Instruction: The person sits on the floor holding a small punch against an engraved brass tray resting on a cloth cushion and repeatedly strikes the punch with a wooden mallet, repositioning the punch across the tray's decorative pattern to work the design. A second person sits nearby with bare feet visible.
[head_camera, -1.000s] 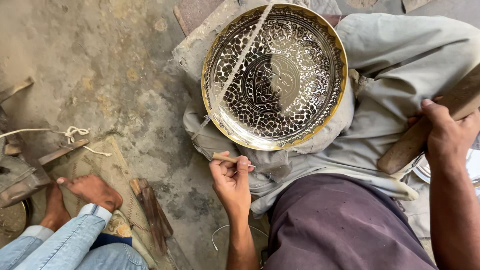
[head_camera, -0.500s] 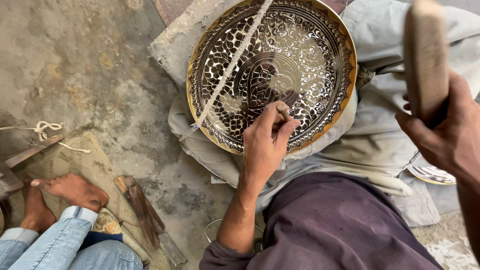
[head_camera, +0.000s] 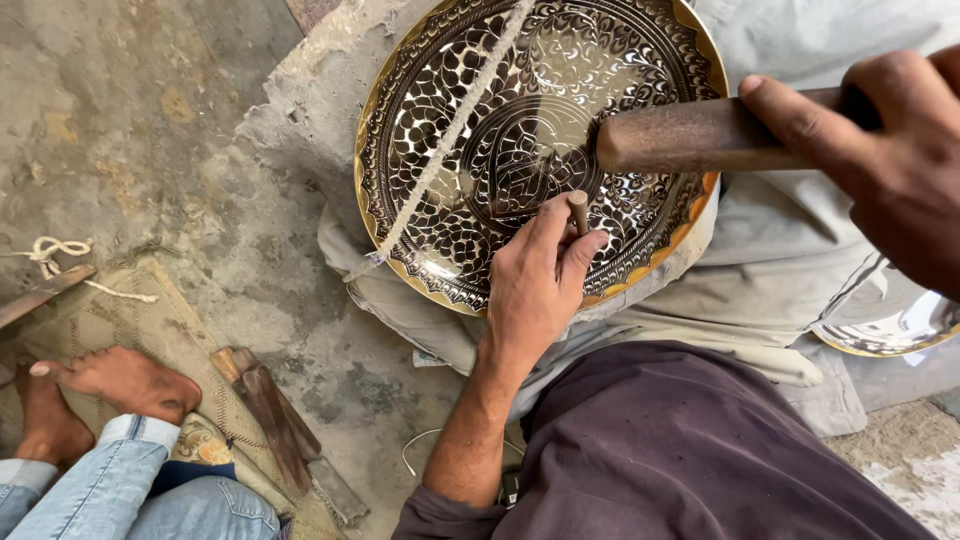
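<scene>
Nearest me, my dark trouser leg fills the lower frame. Just beyond, my left hand pinches a short chisel upright on the engraved brass plate, which rests on a grey cloth pad ahead of my knee. My right hand is clenched on a wooden mallet poised just above the chisel. Pattern already covers nearly the whole plate, so I judge only touch-up near the centre remains. A cord crosses it. Far left, another person's bare foot.
</scene>
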